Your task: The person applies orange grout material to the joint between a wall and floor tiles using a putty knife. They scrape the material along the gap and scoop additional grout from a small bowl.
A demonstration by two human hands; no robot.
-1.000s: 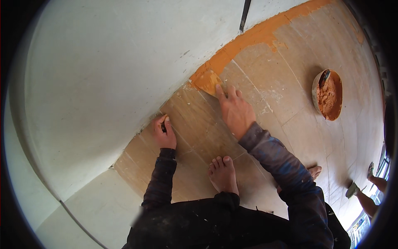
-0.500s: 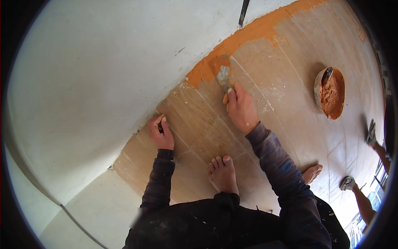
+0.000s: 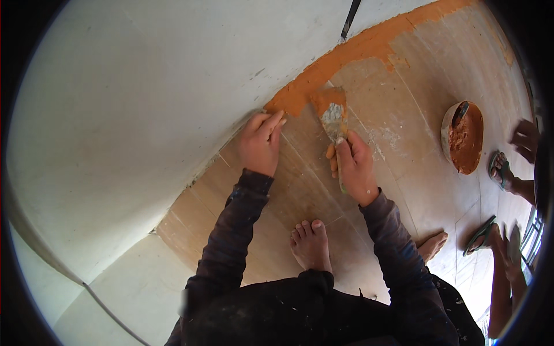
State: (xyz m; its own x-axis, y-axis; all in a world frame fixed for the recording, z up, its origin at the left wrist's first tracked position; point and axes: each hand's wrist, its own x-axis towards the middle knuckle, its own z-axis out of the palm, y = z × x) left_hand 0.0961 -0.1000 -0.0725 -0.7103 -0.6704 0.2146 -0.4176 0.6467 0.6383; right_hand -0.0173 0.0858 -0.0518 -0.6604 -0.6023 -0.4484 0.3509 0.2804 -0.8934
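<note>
My right hand (image 3: 358,170) is closed round the handle of a putty knife (image 3: 333,114). Orange paste covers the end of its blade, which lies over the floor beside the near end of an orange paste band (image 3: 346,60). That band runs along the foot of the white wall, spread on the wood-look tiles. At the band's near end, close to the wall, my left hand (image 3: 261,143) has its fingertips pinched together. Whatever sits between them, if anything, is too small to make out.
A bowl (image 3: 463,138) of orange paste with a tool in it stands on the floor to the right. My bare foot (image 3: 310,245) is on the tiles. Another person's sandalled foot (image 3: 503,171) and hand (image 3: 525,138) are at the far right. A dark strip (image 3: 350,20) rests against the wall (image 3: 144,98).
My left hand has moved up and right along the wall to the paste's edge. My right hand and the putty knife have drawn back slightly to the right. The other person has shifted.
</note>
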